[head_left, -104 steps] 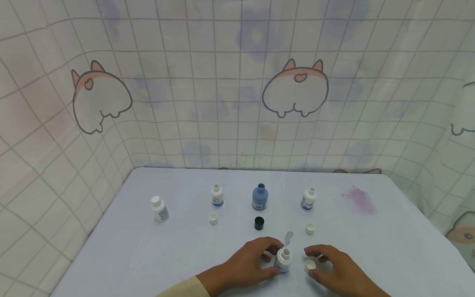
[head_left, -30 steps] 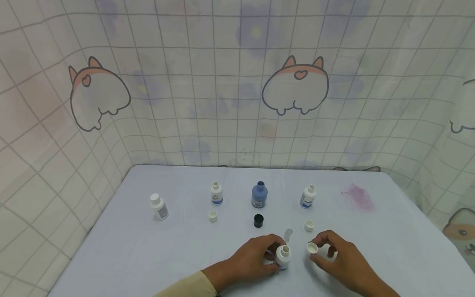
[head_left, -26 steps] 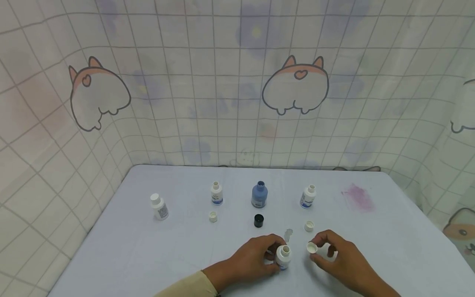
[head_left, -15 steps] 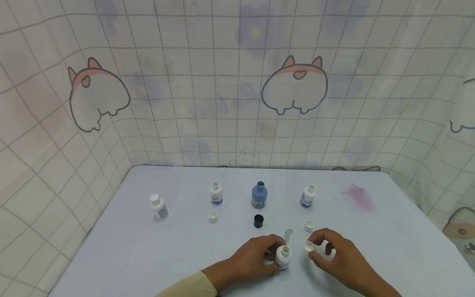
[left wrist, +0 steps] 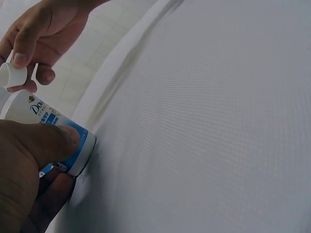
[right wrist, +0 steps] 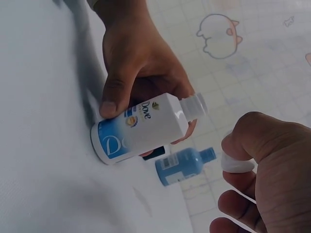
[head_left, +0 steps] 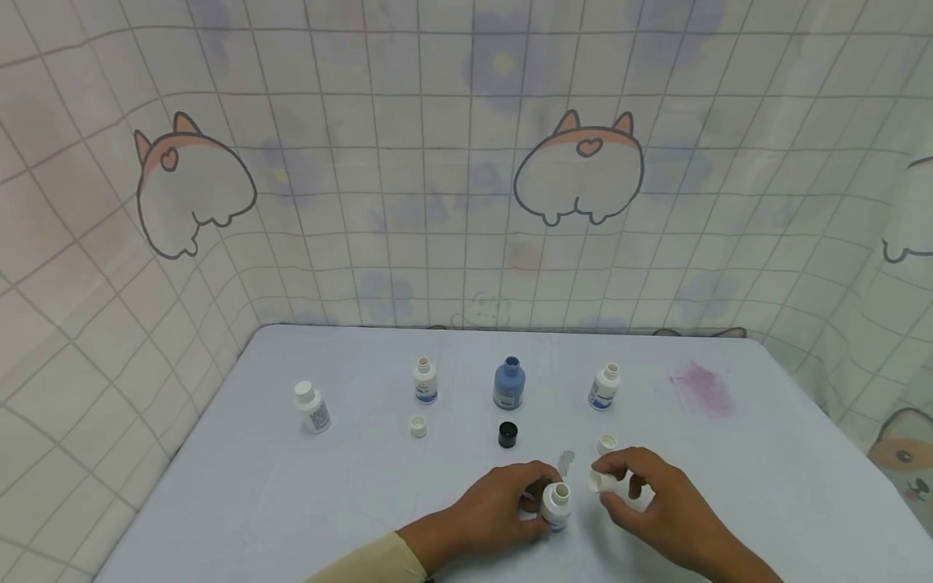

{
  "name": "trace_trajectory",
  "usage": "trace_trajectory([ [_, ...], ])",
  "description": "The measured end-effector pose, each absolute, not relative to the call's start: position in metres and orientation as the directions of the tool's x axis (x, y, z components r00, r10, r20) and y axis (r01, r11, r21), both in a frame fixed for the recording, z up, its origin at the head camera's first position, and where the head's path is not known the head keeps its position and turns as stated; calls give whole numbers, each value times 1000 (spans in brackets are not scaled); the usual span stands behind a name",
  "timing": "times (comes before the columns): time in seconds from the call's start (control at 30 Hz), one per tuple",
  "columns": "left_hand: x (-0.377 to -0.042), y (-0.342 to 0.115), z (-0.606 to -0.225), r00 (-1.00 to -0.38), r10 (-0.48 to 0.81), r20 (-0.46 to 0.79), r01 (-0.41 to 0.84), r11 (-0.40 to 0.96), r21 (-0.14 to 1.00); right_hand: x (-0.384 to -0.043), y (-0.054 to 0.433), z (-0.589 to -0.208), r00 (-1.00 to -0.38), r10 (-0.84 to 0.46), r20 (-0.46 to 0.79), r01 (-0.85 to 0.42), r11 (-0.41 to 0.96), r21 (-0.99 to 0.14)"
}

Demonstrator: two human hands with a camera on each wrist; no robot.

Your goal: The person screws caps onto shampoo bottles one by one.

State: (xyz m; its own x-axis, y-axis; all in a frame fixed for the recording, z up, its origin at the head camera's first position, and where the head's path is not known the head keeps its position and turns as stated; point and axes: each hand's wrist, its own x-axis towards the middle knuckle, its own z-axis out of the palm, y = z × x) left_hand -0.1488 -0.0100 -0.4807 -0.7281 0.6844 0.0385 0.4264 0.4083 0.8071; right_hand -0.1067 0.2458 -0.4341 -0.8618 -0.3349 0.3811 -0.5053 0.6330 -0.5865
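Observation:
My left hand (head_left: 503, 508) grips a small white Dove bottle (right wrist: 146, 127) with a blue label, upright on the table, its neck uncapped. To its right, my right hand (head_left: 656, 502) pinches a white cap (head_left: 602, 481) between thumb and fingers, raised above the tabletop. In the left wrist view the cap (left wrist: 13, 75) is tilted so that its hollow side shows, close over the bottle's neck end. From the right wrist view the cap (right wrist: 237, 164) is apart from the bottle's open mouth.
Behind stand two open white bottles (head_left: 426, 380) (head_left: 605, 387) and an open blue bottle (head_left: 509, 383). White caps (head_left: 419, 427) (head_left: 607, 444) and a black cap (head_left: 508, 434) lie before them. A capped white bottle (head_left: 313, 407) stands left. A grey spot (head_left: 566, 461) marks the table (head_left: 255, 502).
My right hand picked the white cap up off the table, then brought it left toward the bottle, tilting it over. My left hand has kept its grip on the bottle.

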Motion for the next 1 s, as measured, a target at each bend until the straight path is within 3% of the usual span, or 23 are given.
trace_trajectory([
  [0.53,-148,-10,-480,-722,690,46,441,408,799,-109,238,-432,-832,-388,395,-554,574,-603],
  [1.0,-150,-10,-481,-721,689,70,461,402,791,-110,229,-423,-884,-350,310,-467,622,-629],
])
